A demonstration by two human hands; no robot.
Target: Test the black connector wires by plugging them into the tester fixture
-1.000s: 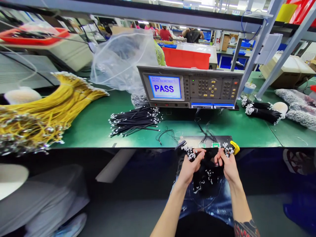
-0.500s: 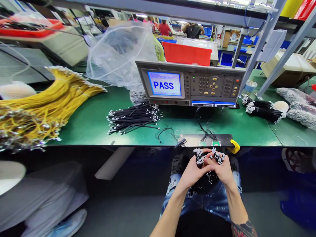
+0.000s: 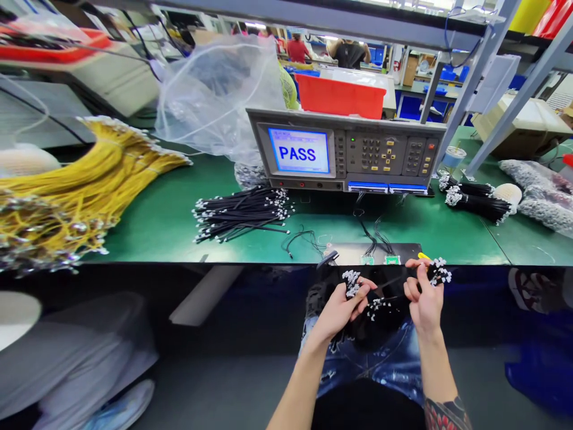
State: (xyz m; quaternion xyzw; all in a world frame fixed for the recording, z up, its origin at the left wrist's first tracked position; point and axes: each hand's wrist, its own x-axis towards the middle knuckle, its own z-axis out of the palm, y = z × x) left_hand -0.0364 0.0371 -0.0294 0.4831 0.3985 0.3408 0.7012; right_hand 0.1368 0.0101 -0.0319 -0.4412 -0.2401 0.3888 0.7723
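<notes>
Over my lap, my left hand (image 3: 347, 304) is closed around a bundle of black cables whose white connectors (image 3: 351, 282) stick out at the top. Apart from it, to the right, my right hand (image 3: 425, 295) grips another bunch of black cables with white connectors (image 3: 440, 272). A thin dark strand stretches between the hands. More white connector ends (image 3: 378, 307) hang below, between them. Just beyond the hands, a black fixture plate (image 3: 342, 254) with small green boards (image 3: 392, 260) lies at the bench edge, wired to a tester (image 3: 349, 152) showing "PASS".
On the green bench (image 3: 147, 227) lie a black cable pile (image 3: 242, 215), a yellow cable bundle (image 3: 89, 179) at left and black bundles (image 3: 477, 200) at right. A plastic bag (image 3: 215, 101) and red bin (image 3: 340, 95) stand behind. At lower left are someone's legs (image 3: 89, 358).
My hands have moved apart; the right one has gone right and slightly up with its bunch, now partly covering the yellow clamp handle. The left has shifted slightly left.
</notes>
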